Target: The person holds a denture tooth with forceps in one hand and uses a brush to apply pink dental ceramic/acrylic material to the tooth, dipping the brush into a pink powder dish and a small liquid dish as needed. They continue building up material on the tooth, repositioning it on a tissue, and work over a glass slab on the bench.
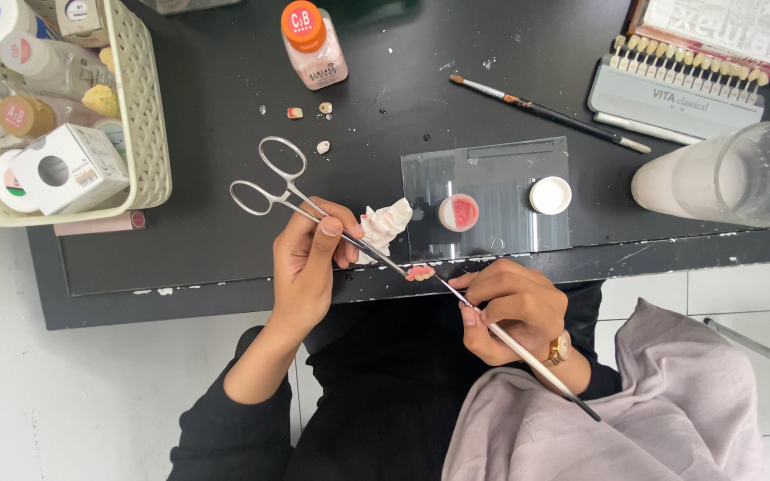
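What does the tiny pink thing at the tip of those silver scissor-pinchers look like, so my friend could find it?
Start at the clear plastic slab on the black table, then drop to the table's front edge between the two hands. There the metal clamp grips a small pink-and-white tooth piece. Unlike the loose teeth farther back, it is held in the air.

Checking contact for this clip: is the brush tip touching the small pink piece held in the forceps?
Touching. The head view shows the brush in the right hand running up until its tip meets the pink piece clamped by the forceps, with no visible gap.
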Demonstrator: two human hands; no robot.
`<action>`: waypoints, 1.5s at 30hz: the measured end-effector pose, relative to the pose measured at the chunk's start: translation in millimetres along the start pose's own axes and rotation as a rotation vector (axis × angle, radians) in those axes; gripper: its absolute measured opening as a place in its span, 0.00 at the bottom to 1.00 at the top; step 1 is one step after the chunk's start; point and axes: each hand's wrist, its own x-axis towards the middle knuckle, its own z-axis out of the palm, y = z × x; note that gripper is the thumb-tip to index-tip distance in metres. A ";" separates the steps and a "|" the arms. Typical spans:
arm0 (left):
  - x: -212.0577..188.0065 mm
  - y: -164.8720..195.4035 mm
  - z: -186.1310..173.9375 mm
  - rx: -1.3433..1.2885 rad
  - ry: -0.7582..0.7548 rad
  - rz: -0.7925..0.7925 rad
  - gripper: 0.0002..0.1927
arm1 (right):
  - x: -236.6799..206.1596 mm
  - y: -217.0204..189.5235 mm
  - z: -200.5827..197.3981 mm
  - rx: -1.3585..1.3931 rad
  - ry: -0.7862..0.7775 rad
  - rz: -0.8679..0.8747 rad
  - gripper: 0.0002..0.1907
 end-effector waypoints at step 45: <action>-1.2 -1.5 2.9 -0.063 0.022 -0.002 0.13 | 1.9 1.2 3.9 -0.152 -0.018 -0.054 0.14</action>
